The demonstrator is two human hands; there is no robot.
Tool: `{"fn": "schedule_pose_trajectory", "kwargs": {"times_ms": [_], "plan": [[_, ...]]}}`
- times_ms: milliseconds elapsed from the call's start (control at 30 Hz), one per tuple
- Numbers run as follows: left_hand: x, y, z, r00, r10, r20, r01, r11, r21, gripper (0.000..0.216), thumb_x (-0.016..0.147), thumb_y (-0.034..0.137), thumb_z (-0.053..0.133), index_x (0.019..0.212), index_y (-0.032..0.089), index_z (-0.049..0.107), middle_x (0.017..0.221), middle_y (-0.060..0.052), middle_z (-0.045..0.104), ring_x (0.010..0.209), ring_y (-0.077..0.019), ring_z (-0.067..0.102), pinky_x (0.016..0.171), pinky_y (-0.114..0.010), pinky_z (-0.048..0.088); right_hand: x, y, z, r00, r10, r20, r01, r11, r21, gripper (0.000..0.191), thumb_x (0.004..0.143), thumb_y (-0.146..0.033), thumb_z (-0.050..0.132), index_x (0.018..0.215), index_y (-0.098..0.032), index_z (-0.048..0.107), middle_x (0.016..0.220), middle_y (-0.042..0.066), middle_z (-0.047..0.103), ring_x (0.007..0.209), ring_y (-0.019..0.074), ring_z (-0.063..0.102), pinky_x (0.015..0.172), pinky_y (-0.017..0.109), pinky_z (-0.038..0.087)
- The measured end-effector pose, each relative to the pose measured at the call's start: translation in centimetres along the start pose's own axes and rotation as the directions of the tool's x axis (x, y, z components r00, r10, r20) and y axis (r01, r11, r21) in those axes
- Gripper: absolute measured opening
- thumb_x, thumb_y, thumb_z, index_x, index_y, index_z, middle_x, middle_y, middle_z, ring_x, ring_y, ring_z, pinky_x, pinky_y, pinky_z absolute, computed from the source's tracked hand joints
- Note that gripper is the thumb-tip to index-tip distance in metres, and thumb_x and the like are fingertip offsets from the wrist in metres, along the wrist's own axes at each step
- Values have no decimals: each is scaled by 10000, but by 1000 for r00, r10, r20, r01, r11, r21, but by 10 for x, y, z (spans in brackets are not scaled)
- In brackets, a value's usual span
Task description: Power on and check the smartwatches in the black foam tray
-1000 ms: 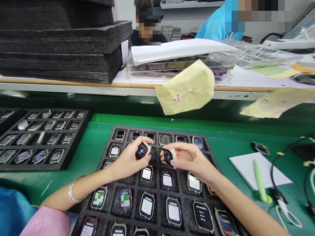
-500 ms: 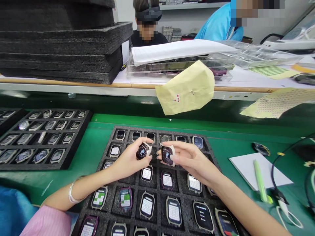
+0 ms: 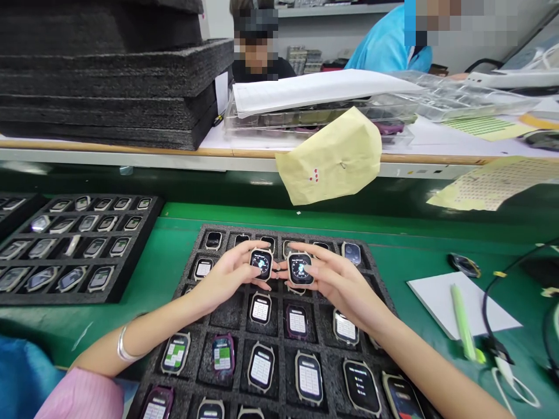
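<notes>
Above a black foam tray (image 3: pixel 279 337) I hold two strapless smartwatches side by side. My left hand (image 3: pixel 236 267) grips one smartwatch (image 3: pixel 262 265), its thumb on the lit screen. The other smartwatch (image 3: pixel 299 270) is in my right hand (image 3: pixel 334 276), with the thumb at its right edge. Both lit screens face me and show a dial with a bluish-white figure. Beneath my hands, several more watches sit in the tray's compartments, among them a watch with a white grid screen (image 3: pixel 261 308) and a purple-framed watch (image 3: pixel 223 354).
Another foam tray of watches (image 3: pixel 94 247) lies to the left. At the right are a white pad (image 3: pixel 432 297), a green pen (image 3: pixel 462 320) and cables (image 3: pixel 487 297). A shelf edge (image 3: pixel 244 154) with stacked foam (image 3: pixel 109 93) crosses behind. Two people sit beyond.
Both watches have been turned so their screens face me more squarely. The left watch has shifted slightly right and upright, closer to level with the right one.
</notes>
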State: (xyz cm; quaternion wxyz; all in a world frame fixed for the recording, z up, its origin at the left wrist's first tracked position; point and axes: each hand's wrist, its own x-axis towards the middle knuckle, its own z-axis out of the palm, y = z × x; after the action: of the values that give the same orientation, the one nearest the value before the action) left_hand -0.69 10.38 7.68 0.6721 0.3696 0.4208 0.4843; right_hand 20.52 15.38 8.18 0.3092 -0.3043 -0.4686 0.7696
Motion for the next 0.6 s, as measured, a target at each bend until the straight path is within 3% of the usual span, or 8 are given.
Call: {"fn": "schedule_pose_trajectory", "kwargs": {"times_ms": [200,600], "plan": [[-4,1,2,999,28,41,-31,997,71,444,762,129,571,1202,174,535,914,-54,659,913,-218,634,754,-359,568,0,3,-3,999,-38,2,38,995,-90,398,862,-293,682,1240,-207,588,1017,90,734,969,274,691,905,458,536],[-4,-3,2,992,87,88,-99,986,135,410,781,134,578,1185,189,535,938,-53,640,916,-212,622,749,-345,574,-2,3,-2,995,-103,-8,99,973,-207,387,846,-275,715,1206,-198,593,1035,83,728,939,254,704,884,419,564]]}}
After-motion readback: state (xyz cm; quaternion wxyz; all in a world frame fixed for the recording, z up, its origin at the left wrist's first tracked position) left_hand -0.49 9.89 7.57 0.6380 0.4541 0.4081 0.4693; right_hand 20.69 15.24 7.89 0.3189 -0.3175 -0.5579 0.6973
